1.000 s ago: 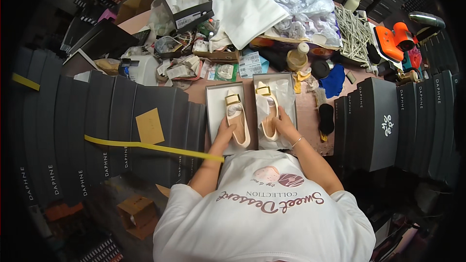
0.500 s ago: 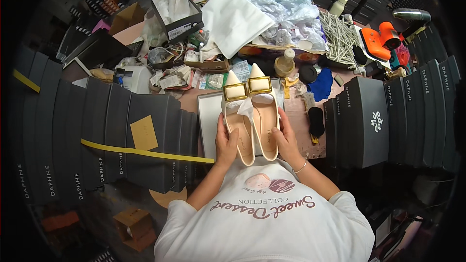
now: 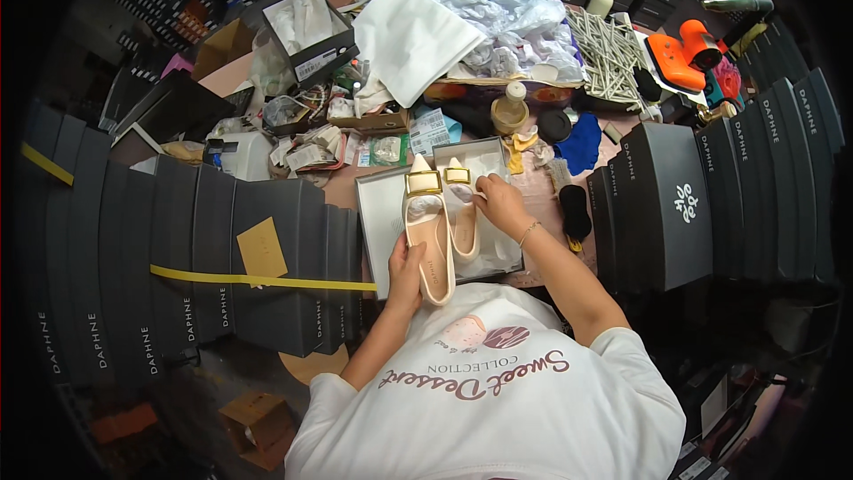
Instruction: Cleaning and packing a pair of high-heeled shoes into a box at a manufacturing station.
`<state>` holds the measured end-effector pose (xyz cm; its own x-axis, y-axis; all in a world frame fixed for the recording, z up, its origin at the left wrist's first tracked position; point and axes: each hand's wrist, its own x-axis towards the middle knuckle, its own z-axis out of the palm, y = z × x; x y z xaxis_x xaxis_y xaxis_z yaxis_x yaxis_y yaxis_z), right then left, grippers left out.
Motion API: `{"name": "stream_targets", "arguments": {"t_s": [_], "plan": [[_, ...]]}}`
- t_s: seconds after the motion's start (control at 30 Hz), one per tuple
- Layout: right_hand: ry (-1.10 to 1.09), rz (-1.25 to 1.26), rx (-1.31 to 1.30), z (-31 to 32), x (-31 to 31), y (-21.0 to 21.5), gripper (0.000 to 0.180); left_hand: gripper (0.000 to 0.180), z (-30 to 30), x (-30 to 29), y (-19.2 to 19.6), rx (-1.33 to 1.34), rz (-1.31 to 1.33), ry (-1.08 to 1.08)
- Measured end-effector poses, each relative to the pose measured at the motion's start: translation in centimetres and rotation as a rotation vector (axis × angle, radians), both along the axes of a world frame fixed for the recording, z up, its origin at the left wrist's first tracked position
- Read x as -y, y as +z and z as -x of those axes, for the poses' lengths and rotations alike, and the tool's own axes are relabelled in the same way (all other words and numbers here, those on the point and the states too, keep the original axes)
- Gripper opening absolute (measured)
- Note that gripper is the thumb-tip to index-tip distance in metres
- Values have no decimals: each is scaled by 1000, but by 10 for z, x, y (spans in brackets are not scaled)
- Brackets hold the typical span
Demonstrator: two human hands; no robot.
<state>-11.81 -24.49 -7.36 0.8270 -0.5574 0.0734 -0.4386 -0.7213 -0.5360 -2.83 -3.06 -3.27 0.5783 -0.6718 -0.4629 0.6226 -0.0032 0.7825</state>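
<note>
The person's white shirt (image 3: 498,409) filled the lower edge of the head view, both forearms reaching up from it. The left hand (image 3: 407,262) gripped the heel end of a cream shoe (image 3: 430,244), fingers wrapped around its left side, holding it over the open shoebox (image 3: 378,222). The right hand (image 3: 499,203) was apart from the left, its fingers pinched together at the toe of the second shoe (image 3: 464,218), close to the gold buckle (image 3: 457,175); whether it gripped the shoe or the white tissue (image 3: 493,253) under it could not be told. The two shoes lay side by side, touching, toes pointing away from the person, each with a gold buckle.

Dark boxes (image 3: 222,258) stood in rows to the left, crossed by a yellow strip (image 3: 258,280), and more dark boxes (image 3: 675,204) stood to the right. A black brush (image 3: 575,212) lay just right of the shoebox, near a blue cloth (image 3: 582,144). Beyond the shoebox sat a tan bottle (image 3: 511,108), a folded white bag (image 3: 416,36), crumpled plastic (image 3: 524,22) and an orange tool (image 3: 684,53).
</note>
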Motion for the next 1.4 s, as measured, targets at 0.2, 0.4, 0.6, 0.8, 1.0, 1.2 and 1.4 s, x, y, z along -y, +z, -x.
{"name": "stream_targets", "arguments": {"t_s": [0.2,0.4,0.6,0.8,1.0,1.2,1.4], "plan": [[86,212,-123,-36,2,-62,12,44,-1,-7,1,-146,-43,27],[112,251,-130,-40,0,-65,11,39,7,-14,-16,-230,-97,-28],[448,319,-133,-35,10,-62,11,40,-8,-6,-16,-311,-70,30],[733,341,-102,-27,20,-54,8,43,-12,3,-17,-271,-83,-24],[513,284,-51,-21,13,-56,12,45,-11,2,-22,-280,-92,3],[434,67,-116,-39,33,-56,24,44,-11,9,-16,-248,-67,-56],[112,-346,235,-32,11,28,46,64,-4,0,-31,-11,-115,49]]}}
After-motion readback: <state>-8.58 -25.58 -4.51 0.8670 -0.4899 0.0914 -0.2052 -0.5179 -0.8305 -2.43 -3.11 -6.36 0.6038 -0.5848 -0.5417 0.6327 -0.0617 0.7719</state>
